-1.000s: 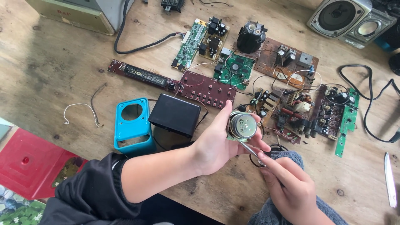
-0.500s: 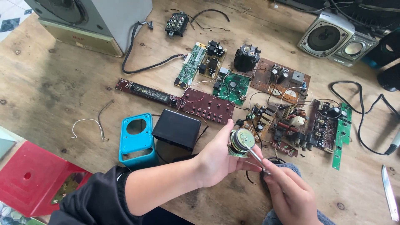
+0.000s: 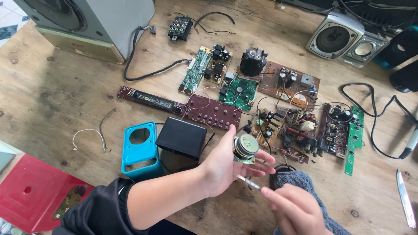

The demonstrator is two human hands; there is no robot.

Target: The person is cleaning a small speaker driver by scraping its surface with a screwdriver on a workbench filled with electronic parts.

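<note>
Wooden table [image 3: 52,104], speaker driver [image 3: 244,148] between left fingers [image 3: 261,167]

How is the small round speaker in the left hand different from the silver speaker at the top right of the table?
1. The small round speaker is bare, with its metal back showing; the silver speaker sits in a plastic housing.
2. The small round speaker is held up in the left hand; the silver speaker rests on the wooden table.
3. The small round speaker looks smaller than the silver speaker.

Both have a round shape.
</note>
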